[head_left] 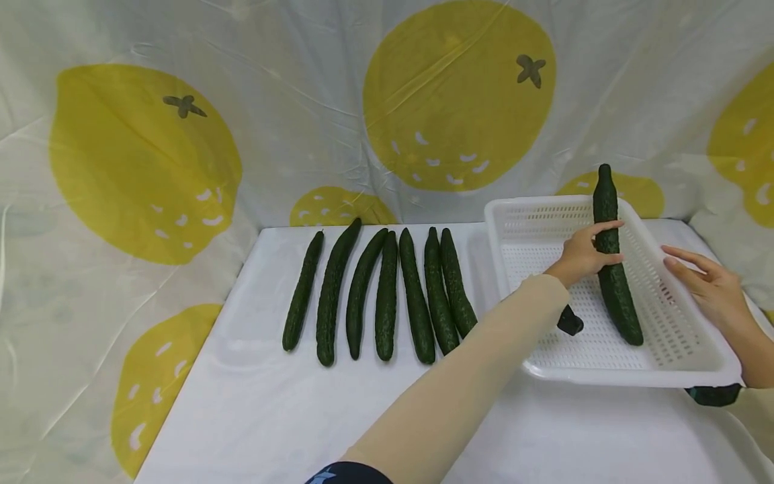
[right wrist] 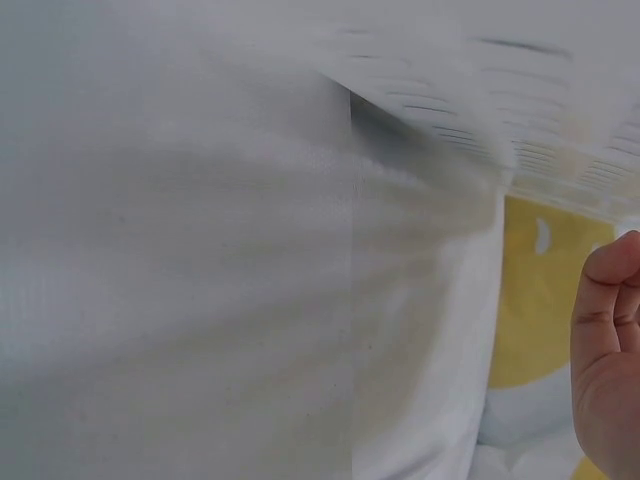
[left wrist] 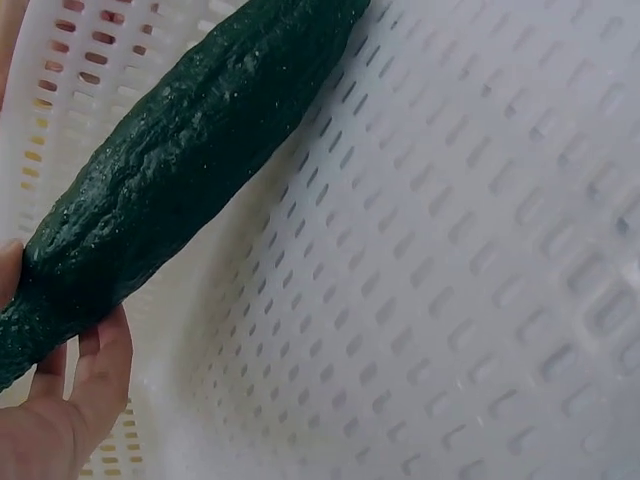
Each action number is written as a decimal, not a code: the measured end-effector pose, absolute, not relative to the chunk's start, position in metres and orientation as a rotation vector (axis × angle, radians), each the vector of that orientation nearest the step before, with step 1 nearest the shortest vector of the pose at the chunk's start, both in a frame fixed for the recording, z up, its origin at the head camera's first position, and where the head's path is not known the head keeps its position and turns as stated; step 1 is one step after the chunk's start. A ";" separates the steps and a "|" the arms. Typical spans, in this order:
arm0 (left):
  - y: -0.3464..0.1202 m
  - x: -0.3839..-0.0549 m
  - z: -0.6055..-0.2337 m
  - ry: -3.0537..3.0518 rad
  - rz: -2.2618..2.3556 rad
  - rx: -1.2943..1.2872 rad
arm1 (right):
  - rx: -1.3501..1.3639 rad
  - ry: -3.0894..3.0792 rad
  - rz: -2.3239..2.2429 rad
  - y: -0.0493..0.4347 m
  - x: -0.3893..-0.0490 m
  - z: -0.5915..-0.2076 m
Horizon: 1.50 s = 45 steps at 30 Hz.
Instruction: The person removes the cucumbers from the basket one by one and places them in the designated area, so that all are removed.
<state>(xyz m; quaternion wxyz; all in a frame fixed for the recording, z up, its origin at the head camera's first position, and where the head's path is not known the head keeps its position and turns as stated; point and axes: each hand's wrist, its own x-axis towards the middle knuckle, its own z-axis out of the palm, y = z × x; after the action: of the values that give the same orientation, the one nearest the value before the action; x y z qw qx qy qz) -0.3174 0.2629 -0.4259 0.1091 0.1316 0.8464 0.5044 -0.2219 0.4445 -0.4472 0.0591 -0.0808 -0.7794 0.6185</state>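
Note:
My left hand (head_left: 583, 254) grips a long dark green cucumber (head_left: 621, 306) near its upper part, thumb on one side and fingers on the other. The cucumber is held inside a white perforated plastic basket (head_left: 631, 376), slanting along its right side. In the left wrist view, the fingertips press the cucumber (left wrist: 170, 170) by its narrower end; whether its lower end touches the basket floor I cannot tell. Beside the basket's right wall is my right hand (head_left: 719, 296), fingers extended and holding nothing; contact with the rim is unclear. In the right wrist view its fingers (right wrist: 598, 310) show at the edge.
Several cucumbers (head_left: 387, 302) lie in a row on the white-covered table (head_left: 242, 403), left of the basket, the rightmost partly behind my left forearm. A curtain with printed lemons (head_left: 459, 94) hangs behind the table. Dark wrist-worn devices (head_left: 570, 321) show under both forearms.

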 end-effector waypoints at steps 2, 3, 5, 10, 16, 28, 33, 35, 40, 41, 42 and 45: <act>0.261 -0.317 -0.424 2.477 1.524 0.389 | -0.266 -2.358 1.888 0.443 -0.222 -0.446; 0.261 -0.316 -0.424 2.473 1.547 0.392 | -0.275 -2.358 1.891 0.442 -0.222 -0.446; 0.259 -0.315 -0.422 2.470 1.591 0.377 | -0.285 -2.351 1.902 0.440 -0.222 -0.445; 0.257 -0.314 -0.419 2.473 1.683 0.311 | -0.273 -2.338 1.915 0.436 -0.222 -0.443; 0.255 -0.312 -0.411 2.378 1.778 0.240 | -0.260 -2.364 1.877 0.433 -0.223 -0.442; 0.250 -0.304 -0.375 2.109 1.880 0.200 | -0.295 -2.492 1.718 0.440 -0.223 -0.446; 0.245 -0.299 -0.363 2.010 1.934 0.249 | -0.332 -2.493 1.730 0.443 -0.222 -0.445; 0.241 -0.297 -0.359 1.983 1.945 0.249 | -0.334 -2.485 1.742 0.444 -0.223 -0.446; 0.234 -0.295 -0.350 1.965 1.964 0.252 | -0.308 -2.489 1.687 0.445 -0.224 -0.451; 0.233 -0.294 -0.349 1.955 1.971 0.254 | -0.298 -2.487 1.679 0.445 -0.223 -0.451; 0.231 -0.294 -0.347 1.944 1.977 0.261 | -0.289 -2.484 1.674 0.446 -0.223 -0.451; 0.225 -0.294 -0.342 1.897 1.991 0.282 | -0.271 -2.478 1.684 0.446 -0.223 -0.451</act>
<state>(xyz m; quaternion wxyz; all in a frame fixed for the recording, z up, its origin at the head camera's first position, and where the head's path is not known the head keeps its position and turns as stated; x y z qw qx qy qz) -0.2945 0.2248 -0.3419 0.1873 0.1001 0.6741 0.7074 -0.2230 0.4464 -0.4510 0.0667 -0.0901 -0.8218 0.5587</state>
